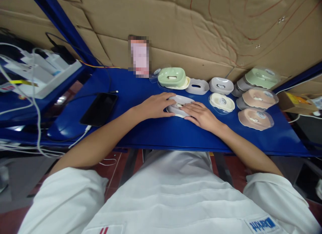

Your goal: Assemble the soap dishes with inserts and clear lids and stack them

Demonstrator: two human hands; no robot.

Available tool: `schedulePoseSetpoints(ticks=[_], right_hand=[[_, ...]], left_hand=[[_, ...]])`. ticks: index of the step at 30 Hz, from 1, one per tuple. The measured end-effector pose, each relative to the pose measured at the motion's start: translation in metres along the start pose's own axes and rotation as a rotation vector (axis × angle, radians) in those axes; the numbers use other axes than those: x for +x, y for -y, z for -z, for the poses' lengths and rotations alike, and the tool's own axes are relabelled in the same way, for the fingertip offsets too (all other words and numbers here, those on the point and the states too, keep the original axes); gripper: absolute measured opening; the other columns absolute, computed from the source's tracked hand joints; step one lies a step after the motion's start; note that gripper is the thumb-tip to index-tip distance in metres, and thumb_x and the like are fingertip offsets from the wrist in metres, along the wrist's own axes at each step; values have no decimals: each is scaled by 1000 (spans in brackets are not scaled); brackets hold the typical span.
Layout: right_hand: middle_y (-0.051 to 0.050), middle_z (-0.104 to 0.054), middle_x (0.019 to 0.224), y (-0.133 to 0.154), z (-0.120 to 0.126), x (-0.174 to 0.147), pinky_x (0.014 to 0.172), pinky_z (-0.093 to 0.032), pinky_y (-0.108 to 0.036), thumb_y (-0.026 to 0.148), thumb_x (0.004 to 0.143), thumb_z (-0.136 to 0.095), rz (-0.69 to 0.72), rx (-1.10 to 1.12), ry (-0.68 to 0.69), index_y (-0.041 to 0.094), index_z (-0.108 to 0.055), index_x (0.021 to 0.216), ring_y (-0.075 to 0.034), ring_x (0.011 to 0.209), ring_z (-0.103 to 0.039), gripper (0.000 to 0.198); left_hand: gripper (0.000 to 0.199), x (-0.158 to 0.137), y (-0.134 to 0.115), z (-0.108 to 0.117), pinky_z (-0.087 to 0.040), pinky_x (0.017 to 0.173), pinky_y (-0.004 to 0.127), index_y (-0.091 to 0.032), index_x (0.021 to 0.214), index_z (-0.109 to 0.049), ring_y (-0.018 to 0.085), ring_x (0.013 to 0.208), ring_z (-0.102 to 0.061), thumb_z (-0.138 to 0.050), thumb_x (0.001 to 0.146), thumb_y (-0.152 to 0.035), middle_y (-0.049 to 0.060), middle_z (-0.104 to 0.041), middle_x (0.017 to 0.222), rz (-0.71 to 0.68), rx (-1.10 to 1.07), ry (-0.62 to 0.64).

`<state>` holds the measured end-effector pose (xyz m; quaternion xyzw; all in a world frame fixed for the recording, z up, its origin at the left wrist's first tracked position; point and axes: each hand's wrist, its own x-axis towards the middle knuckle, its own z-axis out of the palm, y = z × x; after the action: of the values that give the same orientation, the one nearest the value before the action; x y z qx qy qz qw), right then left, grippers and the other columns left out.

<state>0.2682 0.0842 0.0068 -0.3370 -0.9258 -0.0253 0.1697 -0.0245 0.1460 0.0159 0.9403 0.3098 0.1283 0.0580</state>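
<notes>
In front of me on the blue table, a pale grey oval soap dish lies with a slot in its middle. My left hand grips its left end, thumb at the near edge and fingers at the far rim. The fingers of my right hand reach over the dish's right side and hold it there, covering part of it. Just beyond stand a green soap dish on a cream one, and two more grey dishes. A cream soap dish with a clear cover sits to the right.
At the right end stand two peach soap dishes and a green one, with clear covers. A black phone and cables lie left. Cardboard walls the back. A small cardboard box stands far right.
</notes>
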Motion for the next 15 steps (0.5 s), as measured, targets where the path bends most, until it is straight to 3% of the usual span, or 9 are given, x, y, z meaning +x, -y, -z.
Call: schedulePoseSetpoints(ticks=[5, 9, 12, 15], right_hand=[[-12, -70, 150, 5, -4, 1, 125, -48, -49, 34, 114, -48, -4, -35, 50, 21, -66, 151, -27, 142, -66, 44], [-9, -64, 158, -7, 15, 1, 129, -40, -60, 50, 109, -57, -55, -48, 64, 30, -61, 157, -33, 150, -58, 52], [-14, -51, 169, -36, 36, -15, 127, -33, -72, 65, 102, -62, -278, -169, 4, 29, -49, 165, -42, 157, -46, 73], [-24, -47, 169, -69, 47, -43, 119, -38, -77, 71, 96, -66, -538, -284, -4, 21, -44, 166, -50, 152, -47, 89]], left_hand=[[47, 0, -4, 1, -50, 122, 49, -21, 140, -69, 36, 154, -51, -70, 100, -47, 14, -46, 171, 5, 21, 36], [49, -1, -6, 3, -48, 125, 48, -21, 142, -67, 35, 156, -48, -68, 100, -45, 14, -45, 172, 12, 24, 59], [51, -2, -7, 4, -48, 124, 48, -21, 143, -65, 35, 157, -47, -68, 99, -48, 13, -42, 174, 35, -33, 68], [54, -2, -7, 3, -48, 125, 49, -20, 145, -62, 36, 159, -45, -67, 100, -48, 14, -36, 176, 69, -105, 86]])
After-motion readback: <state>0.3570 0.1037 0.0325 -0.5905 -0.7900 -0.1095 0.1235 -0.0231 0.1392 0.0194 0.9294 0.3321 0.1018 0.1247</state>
